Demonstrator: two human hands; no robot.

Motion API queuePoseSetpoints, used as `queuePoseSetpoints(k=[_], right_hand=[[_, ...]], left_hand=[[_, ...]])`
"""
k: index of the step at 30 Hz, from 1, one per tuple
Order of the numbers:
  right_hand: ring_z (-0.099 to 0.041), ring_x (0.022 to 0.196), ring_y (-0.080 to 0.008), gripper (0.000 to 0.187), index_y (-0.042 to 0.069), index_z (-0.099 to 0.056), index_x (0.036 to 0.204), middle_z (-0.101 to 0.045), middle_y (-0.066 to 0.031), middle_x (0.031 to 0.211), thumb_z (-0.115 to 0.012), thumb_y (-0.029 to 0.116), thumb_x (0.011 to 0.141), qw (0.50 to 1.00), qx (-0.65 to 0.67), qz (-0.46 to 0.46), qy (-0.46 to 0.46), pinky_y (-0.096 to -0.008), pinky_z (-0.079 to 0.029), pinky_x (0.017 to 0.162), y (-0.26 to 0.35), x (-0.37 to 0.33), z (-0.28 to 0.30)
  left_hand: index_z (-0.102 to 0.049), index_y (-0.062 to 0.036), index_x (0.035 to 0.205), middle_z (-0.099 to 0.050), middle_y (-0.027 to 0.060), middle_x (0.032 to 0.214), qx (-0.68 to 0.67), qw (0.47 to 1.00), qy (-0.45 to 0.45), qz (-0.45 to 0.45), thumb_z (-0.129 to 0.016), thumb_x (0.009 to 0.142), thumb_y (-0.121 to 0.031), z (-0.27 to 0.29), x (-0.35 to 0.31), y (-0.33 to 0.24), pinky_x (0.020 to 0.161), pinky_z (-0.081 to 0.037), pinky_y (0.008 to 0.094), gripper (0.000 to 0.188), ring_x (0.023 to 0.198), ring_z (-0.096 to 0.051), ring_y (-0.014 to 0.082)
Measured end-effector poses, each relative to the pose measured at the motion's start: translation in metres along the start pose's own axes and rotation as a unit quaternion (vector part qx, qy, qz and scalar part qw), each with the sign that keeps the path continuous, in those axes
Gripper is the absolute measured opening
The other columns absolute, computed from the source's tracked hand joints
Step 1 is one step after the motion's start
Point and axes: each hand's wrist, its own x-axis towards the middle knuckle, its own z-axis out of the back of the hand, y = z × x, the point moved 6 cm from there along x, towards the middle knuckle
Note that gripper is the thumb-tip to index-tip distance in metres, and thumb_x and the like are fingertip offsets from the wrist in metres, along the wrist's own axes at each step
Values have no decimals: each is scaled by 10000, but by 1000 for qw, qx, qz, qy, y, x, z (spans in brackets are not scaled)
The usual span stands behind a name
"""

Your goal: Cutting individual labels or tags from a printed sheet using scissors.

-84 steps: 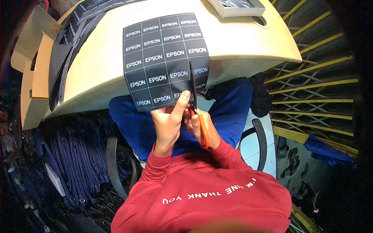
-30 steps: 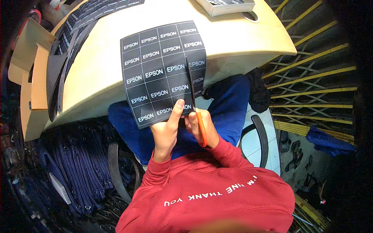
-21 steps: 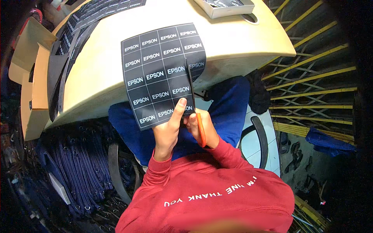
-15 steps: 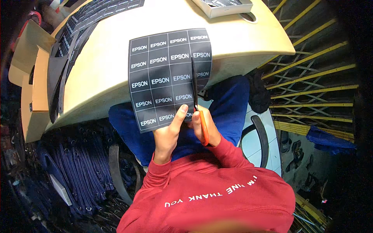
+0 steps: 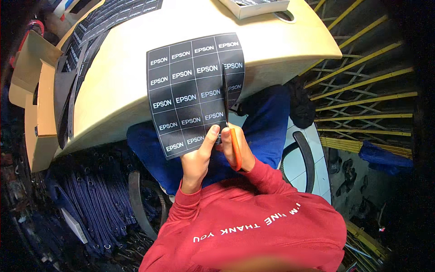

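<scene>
A black sheet [image 5: 186,97] printed with a grid of white-lettered labels is held up over my lap, its far part above the table's near edge. My left hand [image 5: 198,158] grips its lower edge, thumb on top and fingers hidden beneath. My right hand [image 5: 240,147] is closed round the orange handle of a pair of scissors [image 5: 235,149]. Their dark blade lies lengthwise along the line beside the sheet's rightmost column, which bends downward. The lower blade and the other handle loop are out of sight.
More printed black sheets [image 5: 122,13] lie at the table's [image 5: 122,59] far left, near an open cardboard box [image 5: 45,95]. At the back are a white tray [image 5: 260,8] and a tape roll [image 5: 285,17]. Dark blue straps [image 5: 95,199] hang lower left; a yellow-barred folding gate [image 5: 362,95] stands right.
The sheet and both hands appear shifted very slightly left, and the sheet is tilted a little more. The scissors stay at the same column line, with the grip unchanged.
</scene>
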Motion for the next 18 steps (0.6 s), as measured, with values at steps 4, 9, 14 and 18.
queuePoseSetpoints(k=[4,9,14,18], right_hand=[[-501,582,-207,587,-34,-546,851,-526,-132,647,-350,509,963,1000,-7,-1,-3,-346,-425,555,-3,0,2],[-479,534,-203,590,-25,-532,781,-487,-127,589,-374,516,955,999,-44,-6,-6,-350,-415,525,-6,-1,4],[-471,535,-185,586,-25,-529,780,-487,-123,586,-376,513,956,999,-34,-31,-9,-346,-407,521,-10,-2,2],[-476,567,-173,598,-33,-526,778,-512,-110,612,-382,520,951,1000,5,-20,-17,-338,-413,537,-4,0,1]], left_hand=[[-633,8,957,-631,38,877,3,1000,6,16,-682,829,-56,1,-2,-1,600,-466,226,152,719,-575,97],[-562,3,1097,-608,66,1026,3,998,34,46,-655,825,1,4,-3,8,819,-465,262,287,902,-588,142],[-637,10,955,-633,34,883,8,1000,5,15,-679,833,-54,3,-2,4,631,-468,230,144,735,-577,100],[-636,16,971,-639,43,901,-5,1000,15,18,-674,833,-44,-1,-3,-2,666,-476,239,155,764,-588,114]])
